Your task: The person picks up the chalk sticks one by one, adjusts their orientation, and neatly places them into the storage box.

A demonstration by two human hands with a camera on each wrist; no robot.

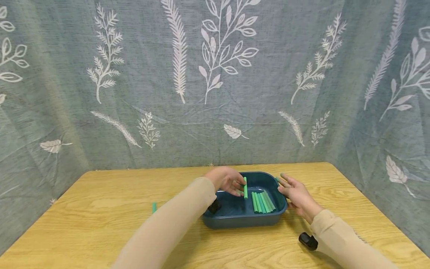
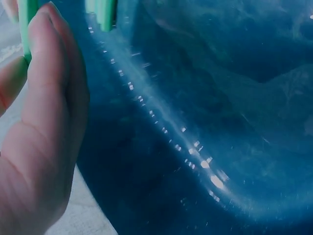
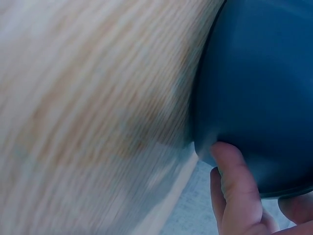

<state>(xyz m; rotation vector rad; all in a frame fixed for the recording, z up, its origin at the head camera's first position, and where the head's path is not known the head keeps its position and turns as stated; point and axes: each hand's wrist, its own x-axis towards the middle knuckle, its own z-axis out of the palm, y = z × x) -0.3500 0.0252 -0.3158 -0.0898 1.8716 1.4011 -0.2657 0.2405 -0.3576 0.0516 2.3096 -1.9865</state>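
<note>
A dark blue rectangular dish (image 1: 235, 221) stands on the table. Inside its right half lie several green chalk sticks (image 1: 263, 202), side by side. Over the middle of the dish, my left hand (image 1: 229, 181) pinches one more green chalk stick (image 1: 245, 188) between thumb and fingers. That stick stands nearly upright, and part of it shows at the edge of the left wrist view. My right hand (image 1: 299, 196) holds the dish's right end, thumb at the rim. In the right wrist view a finger (image 3: 237, 176) touches the outer wall.
Left of the dish, a single green stick (image 1: 154, 207) rests on the wooden table (image 1: 111, 216), partly hidden by my left sleeve. Black wrist cameras (image 1: 308, 241) sit at both wrists. A patterned grey-green curtain (image 1: 188, 138) hangs behind the table and along its sides.
</note>
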